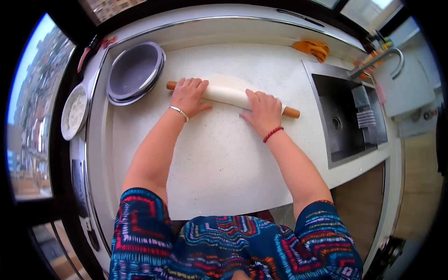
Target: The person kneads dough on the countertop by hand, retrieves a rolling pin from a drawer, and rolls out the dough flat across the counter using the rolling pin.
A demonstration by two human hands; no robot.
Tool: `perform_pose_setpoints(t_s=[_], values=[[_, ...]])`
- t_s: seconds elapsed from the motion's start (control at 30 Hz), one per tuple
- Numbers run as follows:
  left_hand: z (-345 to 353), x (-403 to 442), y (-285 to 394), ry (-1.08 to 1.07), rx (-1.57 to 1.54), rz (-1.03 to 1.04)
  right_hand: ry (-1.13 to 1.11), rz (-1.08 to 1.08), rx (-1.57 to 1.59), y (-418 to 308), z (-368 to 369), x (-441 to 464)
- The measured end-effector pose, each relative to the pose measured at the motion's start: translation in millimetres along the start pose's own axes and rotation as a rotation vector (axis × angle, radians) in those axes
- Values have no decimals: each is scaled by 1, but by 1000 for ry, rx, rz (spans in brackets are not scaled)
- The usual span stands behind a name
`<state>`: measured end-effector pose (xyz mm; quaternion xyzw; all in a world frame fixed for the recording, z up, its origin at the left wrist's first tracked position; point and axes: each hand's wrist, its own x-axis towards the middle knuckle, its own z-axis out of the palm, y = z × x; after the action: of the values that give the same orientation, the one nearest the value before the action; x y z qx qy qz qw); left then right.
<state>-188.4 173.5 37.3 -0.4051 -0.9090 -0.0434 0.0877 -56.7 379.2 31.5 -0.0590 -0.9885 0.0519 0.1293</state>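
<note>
A rolling pin point(292, 112) with orange-brown ends lies slantwise across the counter, its right end nearer to me. Around its middle is a pale white layer that looks like wrapped dough point(227, 95). Just behind the pin, a thin pale sheet shows flat on the surface. My left hand point(189, 96), below a silver bracelet, curls over the pin's left part with the thumb out to the side. Toward the other end, my right hand point(264, 111) grips the pin, a red bead bracelet on its wrist. The palms hide what they press on.
Nested grey bowls point(135, 67) stand at the back left. A white bowl of flour-like powder point(74, 112) sits on the left ledge by the window. At right are a sink point(336, 149), a curved faucet point(396, 60) and an orange cloth point(313, 48). Specks dot the white counter point(219, 168).
</note>
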Motion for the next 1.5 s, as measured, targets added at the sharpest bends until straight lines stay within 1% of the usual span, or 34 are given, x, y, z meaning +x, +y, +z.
perform_pose_setpoints(t_s=[0.03,0.07,0.13,0.17,0.2,0.23,0.27,0.3,0.33,0.37,0.43,0.47,0.5,0.57,0.6,0.63,0.67,0.7,0.73,0.77,0.83,0.9,0.97,1.0,1.07,1.1,1.17,1.23,1.3,1.33,1.4,1.43,1.5], values=[[0,4,1,-92,-10,-65,-14,-24,22,5,4,9],[1,1,4,-186,-26,-132,-67,-94,21,12,8,19],[-16,-28,20,-231,-12,-204,-134,-220,30,16,7,23],[-23,-53,32,-269,-6,-243,-179,-344,84,13,-1,13],[-21,-92,47,-181,-20,-264,-220,-468,142,10,-6,1],[-23,-137,67,-88,-23,-279,-141,-586,291,13,0,-25],[-34,-176,94,61,-25,-316,12,-696,347,11,0,-51],[-39,-212,118,36,-14,-422,77,-745,330,9,-3,-78],[-30,-246,139,44,0,-495,-84,-780,306,14,-10,-105],[-40,-257,155,-13,-18,-553,-128,-820,308,11,-15,-114],[-33,-254,153,49,-16,-628,-131,-896,231,1,3,-85],[-32,-244,134,51,60,-671,-133,-943,216,-14,10,-50],[-30,-228,104,60,145,-708,-98,-964,53,-39,12,-10],[-21,-208,36,145,187,-885,19,-860,67,-77,37,70],[-17,-202,-2,210,67,-998,-27,-758,140,-93,36,108],[-14,-198,-28,274,-55,-1104,-295,-570,151,-110,20,142],[-14,-198,-36,274,-46,-1105,-65,-474,343,-106,33,153],[-14,-196,-39,127,-41,-1153,-65,-475,348,-97,41,153],[-14,-195,-38,-22,-41,-1196,-67,-505,225,-86,49,153],[-20,-193,-27,-22,-41,-1197,-68,-532,99,-75,53,153],[-38,-193,15,-224,-51,-1147,-62,-534,90,-55,54,142],[-29,-211,65,-79,-63,-1076,-58,-528,84,-33,50,125],[-9,-234,121,228,142,-846,-62,-435,273,-7,45,100],[-15,-238,147,217,130,-847,-15,-392,396,8,48,84],[-30,-238,185,122,-20,-864,-1,-416,390,34,42,60],[-31,-242,199,116,-32,-863,19,-444,392,45,37,47],[-32,-248,221,85,-25,-794,-37,-436,353,65,28,25],[-35,-252,239,63,-61,-781,20,-521,334,86,23,6],[-37,-254,249,57,-92,-689,-5,-540,341,102,14,-14],[-37,-256,254,52,-97,-693,-11,-562,349,109,8,-22],[-35,-259,260,37,-130,-613,-24,-587,335,122,-5,-40],[-36,-260,263,32,-136,-618,-35,-611,321,130,-11,-50],[-39,-259,266,62,-139,-492,-40,-651,316,145,-20,-67]])
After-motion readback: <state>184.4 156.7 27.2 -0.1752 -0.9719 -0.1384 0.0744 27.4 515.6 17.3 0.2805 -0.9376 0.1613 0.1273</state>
